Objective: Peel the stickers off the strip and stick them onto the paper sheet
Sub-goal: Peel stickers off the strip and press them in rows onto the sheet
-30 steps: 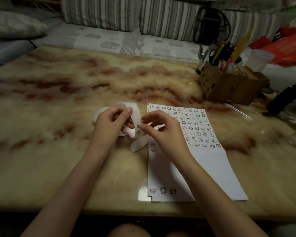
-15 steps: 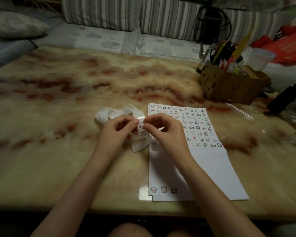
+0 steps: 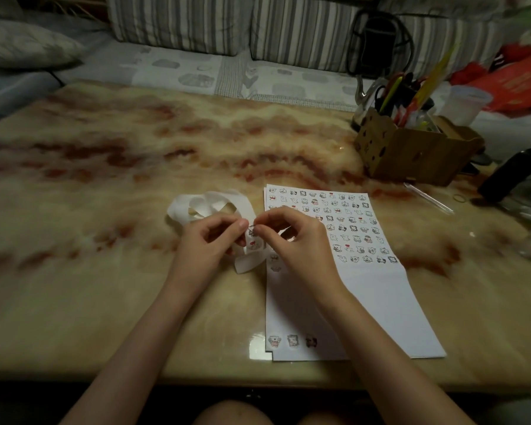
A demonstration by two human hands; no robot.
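So we're mid-peel: left hand (image 3: 209,242) grips strip (image 3: 183,210), right hand (image 3: 299,240) fingers (image 3: 260,230) pinch sticker (image 3: 252,232); next, lift clean, press onto paper sheet (image 3: 380,302).

Bare left hand (image 3: 207,245), bare right hand (image 3: 299,245), bare forearms (image 3: 141,332), bare knee (image 3: 230,414).

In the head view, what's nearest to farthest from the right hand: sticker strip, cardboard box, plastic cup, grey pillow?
1. sticker strip, touching the right hand
2. cardboard box, back right
3. plastic cup, behind the box
4. grey pillow, far left
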